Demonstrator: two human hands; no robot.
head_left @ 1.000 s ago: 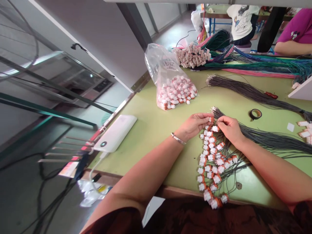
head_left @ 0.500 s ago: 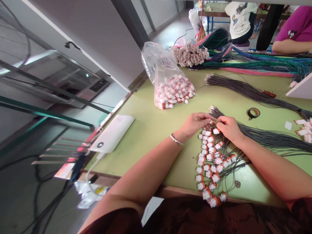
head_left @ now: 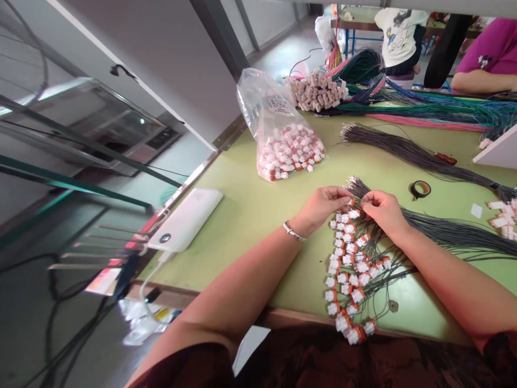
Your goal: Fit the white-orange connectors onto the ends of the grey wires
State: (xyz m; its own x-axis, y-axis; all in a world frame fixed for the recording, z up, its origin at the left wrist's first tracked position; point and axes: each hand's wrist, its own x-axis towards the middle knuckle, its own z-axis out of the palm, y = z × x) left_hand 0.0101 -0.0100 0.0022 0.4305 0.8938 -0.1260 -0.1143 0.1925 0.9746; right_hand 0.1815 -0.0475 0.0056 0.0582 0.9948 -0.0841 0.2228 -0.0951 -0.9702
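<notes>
The person is sitting at the green surface [head_left: 250,210] with both hands meeting over a heap of small white-and-orange connectors [head_left: 350,269] that are lying near the front edge, each one trailing thin dark wires. The left hand [head_left: 323,207] is pinching one connector [head_left: 350,203] between its closed fingertips at the top of the heap, and the right hand [head_left: 383,211] is closing its fingertips on a thin grey wire, right against that connector. That wire is coming from the long grey wire bundle [head_left: 444,231] running away to the right under the right forearm. Further back a clear plastic bag [head_left: 283,140] of the same connectors is lying open-mouthed, a roll of dark tape [head_left: 420,189] is resting beside a second grey bundle, and a white power bank [head_left: 186,220] is sitting at the left edge.
</notes>
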